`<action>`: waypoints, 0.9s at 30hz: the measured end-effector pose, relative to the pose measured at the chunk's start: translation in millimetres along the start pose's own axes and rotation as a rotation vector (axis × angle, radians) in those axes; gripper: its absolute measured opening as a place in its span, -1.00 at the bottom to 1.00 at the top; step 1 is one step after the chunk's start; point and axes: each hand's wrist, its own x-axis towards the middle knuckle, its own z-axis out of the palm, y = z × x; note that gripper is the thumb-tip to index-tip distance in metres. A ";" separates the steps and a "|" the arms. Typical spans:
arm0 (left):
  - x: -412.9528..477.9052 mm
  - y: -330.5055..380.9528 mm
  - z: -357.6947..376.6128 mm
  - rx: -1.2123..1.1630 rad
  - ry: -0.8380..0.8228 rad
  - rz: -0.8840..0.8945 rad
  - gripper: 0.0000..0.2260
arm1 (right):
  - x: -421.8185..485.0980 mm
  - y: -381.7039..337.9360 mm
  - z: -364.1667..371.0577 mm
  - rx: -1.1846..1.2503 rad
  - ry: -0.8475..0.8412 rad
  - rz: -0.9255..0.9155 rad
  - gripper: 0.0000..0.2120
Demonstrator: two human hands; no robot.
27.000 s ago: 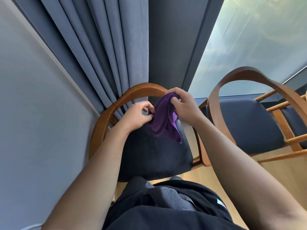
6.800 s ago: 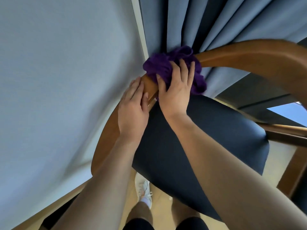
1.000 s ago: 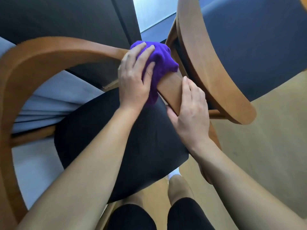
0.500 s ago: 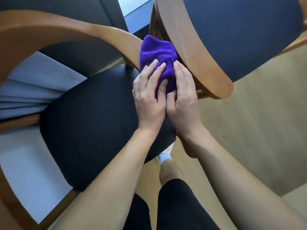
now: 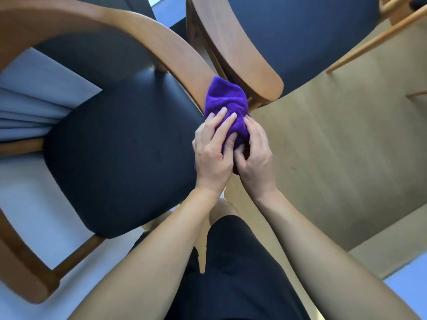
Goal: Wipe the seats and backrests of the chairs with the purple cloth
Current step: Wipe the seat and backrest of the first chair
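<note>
The purple cloth [image 5: 225, 105] is wrapped over the front end of the curved wooden backrest rail [image 5: 161, 47] of the near chair, whose black seat [image 5: 120, 153] lies to the left. My left hand [image 5: 213, 148] grips the cloth from the left, fingers laid over it. My right hand [image 5: 255, 155] grips the cloth's lower part from the right, fingers curled. The rail's tip is hidden under the cloth and both hands.
A second chair stands right beside the near one at the upper right, its wooden arm [image 5: 242, 49] almost touching the cloth and its dark blue seat [image 5: 312, 35] behind. Light wood floor [image 5: 346, 146] spreads to the right. Grey curtain folds [image 5: 27, 105] hang at left. My legs are below.
Both hands and the cloth have slid down along the rail toward its front end. My right hand has closed onto the cloth beside my left hand.
</note>
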 end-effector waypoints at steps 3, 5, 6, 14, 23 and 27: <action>-16.4 11.8 -0.8 0.003 -0.051 -0.017 -0.72 | -14.7 1.4 -8.7 0.016 -0.022 0.048 -0.56; -21.0 15.5 -6.2 -0.059 -0.083 -0.044 -0.74 | -21.5 2.4 -14.3 0.023 -0.031 0.075 -0.57; -20.4 15.3 -9.8 -0.110 -0.093 -0.064 -0.74 | -23.1 2.1 -16.4 0.028 -0.031 0.081 -0.56; -1.1 5.1 -35.1 -0.382 -0.074 -0.455 -0.78 | -9.9 -20.9 12.0 -0.029 -0.049 0.070 -0.40; -13.2 -1.5 -41.1 -0.404 -0.168 -0.469 -0.81 | -43.5 5.7 19.2 -0.339 -0.035 0.011 -0.07; -32.8 -1.9 -40.1 -0.426 -0.184 -0.479 -0.81 | -64.2 6.2 17.4 -0.301 -0.040 0.079 -0.09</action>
